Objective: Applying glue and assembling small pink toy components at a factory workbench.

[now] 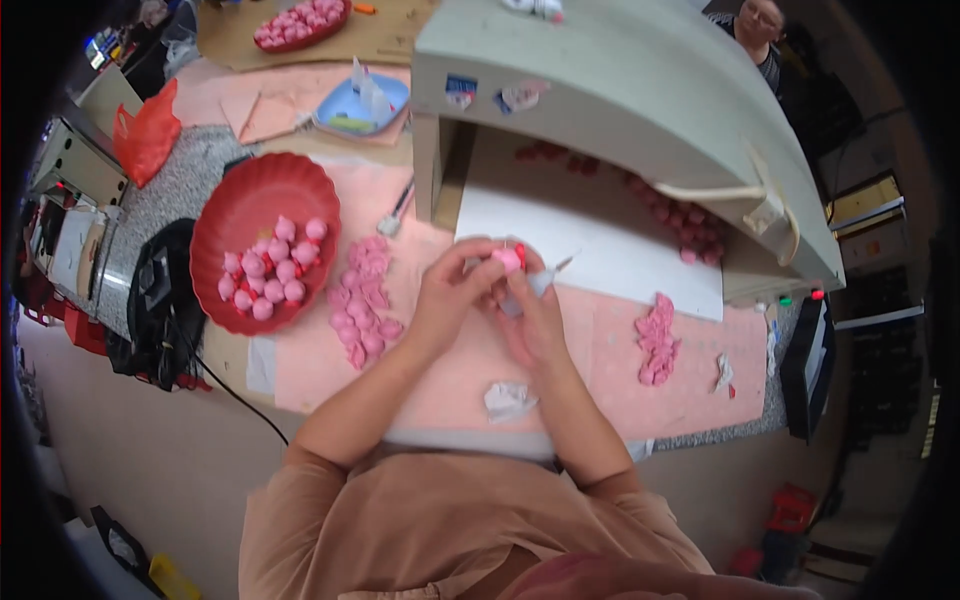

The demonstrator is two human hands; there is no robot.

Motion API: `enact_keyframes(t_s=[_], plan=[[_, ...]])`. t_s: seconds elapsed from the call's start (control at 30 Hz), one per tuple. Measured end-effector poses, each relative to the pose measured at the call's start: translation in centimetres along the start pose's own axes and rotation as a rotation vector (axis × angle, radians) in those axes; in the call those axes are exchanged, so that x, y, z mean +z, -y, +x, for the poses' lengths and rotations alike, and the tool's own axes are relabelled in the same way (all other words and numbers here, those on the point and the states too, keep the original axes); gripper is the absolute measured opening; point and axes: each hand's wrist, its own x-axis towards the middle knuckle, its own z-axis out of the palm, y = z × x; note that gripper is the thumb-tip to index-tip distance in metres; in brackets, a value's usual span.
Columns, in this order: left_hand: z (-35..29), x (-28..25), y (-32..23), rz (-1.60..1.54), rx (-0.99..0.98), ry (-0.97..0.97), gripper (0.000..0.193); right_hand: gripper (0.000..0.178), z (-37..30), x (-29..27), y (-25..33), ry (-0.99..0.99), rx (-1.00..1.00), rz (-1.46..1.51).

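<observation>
In front of my chest both hands meet over the pink mat. Fingers of my left hand [455, 290] are closed on a small pink piece with red on it [509, 259]. My right hand [535, 325] is wrapped round a pale, translucent squeeze bottle [528, 290] with a thin pointed tip, which angles up to the right. Its fingertips come close to the pink piece; whether they touch it, I cannot tell. Left of my hands lies a pile of loose pink parts [360, 310]. A crumpled white tissue [510, 401] rests below my hands.
A red fluted bowl [215, 200] at the left holds pink balls with red parts. Ahead right, a grey arched housing [610, 65] covers white paper [600, 255] and rows of pink pieces [690, 225]. More pink parts [656, 340] lie right. A blue tray [325, 112] and brush [395, 212] lie beyond.
</observation>
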Motion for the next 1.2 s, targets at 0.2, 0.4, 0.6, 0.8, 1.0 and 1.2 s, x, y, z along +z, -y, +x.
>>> enact_keyframes(t_s=[0.2,0.4,0.6,0.8,1.0,1.2], plan=[[1.1,-0.3,0.1,-0.133,0.112,0.142,0.021,0.041,1.2,-2.0,0.6,0.076,-0.251,-0.312],[0.2,-0.2,1.1,-0.099,0.194,0.143,0.019,0.037,0.1,-2.2,0.0,0.079,-0.288,-0.381],[-0.2,0.1,1.0,-0.093,0.238,0.154,0.017,0.036,-0.4,-2.0,-0.3,0.069,-0.318,-0.394],[0.1,-0.2,1.1,-0.106,0.229,0.150,0.018,0.036,-0.1,-2.0,-0.3,0.060,-0.309,-0.380],[0.1,-0.1,1.2,-0.114,0.236,0.143,0.018,0.036,-0.2,-2.1,-0.2,0.060,-0.299,-0.383],[0.0,-0.1,1.1,-0.135,0.230,0.163,0.017,0.035,-0.4,-1.9,-0.2,0.060,-0.300,-0.380]])
